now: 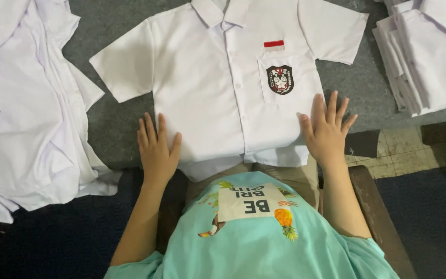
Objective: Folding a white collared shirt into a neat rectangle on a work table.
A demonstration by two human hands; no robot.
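A grey counter (104,129) covered in a felt-like cloth fills the top of the view, with a dark floor and a strip of worn tiles off to the right below it.

The shirt (223,88) lies flat and face up in the middle of the counter, white, short-sleeved and buttoned, its collar at the far edge and its hem hanging a little over the near edge. On its chest pocket sits a dark shield badge (280,79), with a small red-and-white patch (274,45) just above the pocket.

The left hand (156,150) rests palm down at the shirt's lower left corner, its grip fully open with fingers straight and close together, partly on the cloth and partly on the counter beside it. The right hand (327,129) presses flat on the shirt's lower right edge, fingers spread wide, nothing held.

Left of the shirt, a loose heap (21,113) of rumpled white shirts spills over the counter's edge. Right of the shirt, beyond its sleeve, a neat stack (429,57) of folded white shirts sits apart. Nearer than the shirt, the person's turquoise tee (264,243) with a pineapple print shows.
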